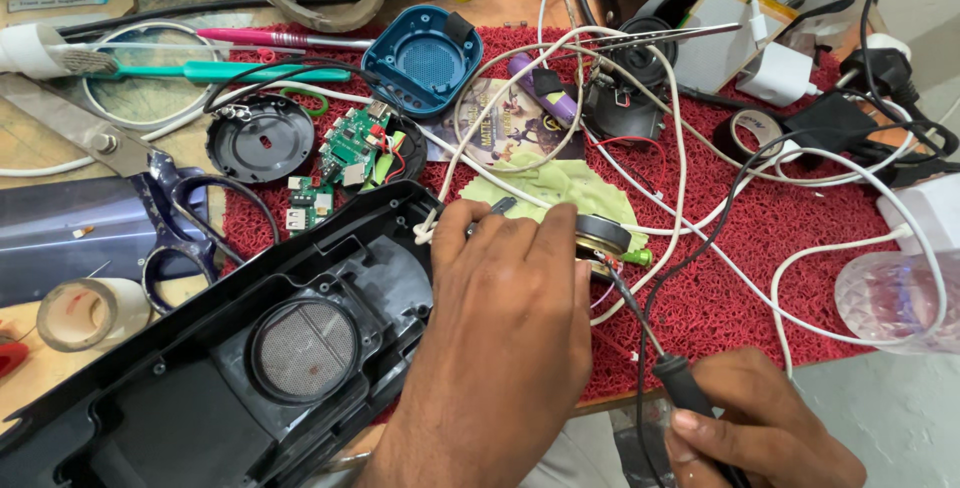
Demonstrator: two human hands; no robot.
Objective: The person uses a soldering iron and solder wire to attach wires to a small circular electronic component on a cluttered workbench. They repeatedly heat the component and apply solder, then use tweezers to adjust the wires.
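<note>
Left hand point(505, 293) hides speaker driver point(603, 235) base; soldering iron point(640, 323) tip unclear.

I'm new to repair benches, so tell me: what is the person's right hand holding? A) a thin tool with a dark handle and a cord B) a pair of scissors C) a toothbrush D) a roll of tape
A: the right hand grips a soldering iron by its dark handle, tip toward the small round speaker.

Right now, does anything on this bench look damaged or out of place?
Yes. The black speaker housing lies opened, its round mesh showing, and a green circuit board sits loose on the red mat. White cables tangle across everything.
</note>
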